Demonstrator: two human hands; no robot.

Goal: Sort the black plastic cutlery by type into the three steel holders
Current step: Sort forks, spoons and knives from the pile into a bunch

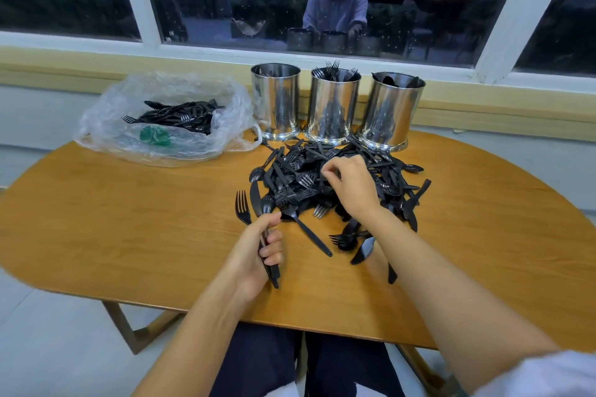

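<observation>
Your left hand (258,255) grips a bunch of cutlery (267,204) by the handles; fork, knife and spoon heads project above the fist. Your right hand (350,185) rests on the loose pile (290,177) on the table (129,219), fingers curled downward; whether they pinch a piece cannot be determined. Just behind the pile stand the left holder (275,100), the middle holder (333,103) containing forks, and the right holder (392,109). A plastic bag (161,145) holding further cutlery lies left of them.
</observation>
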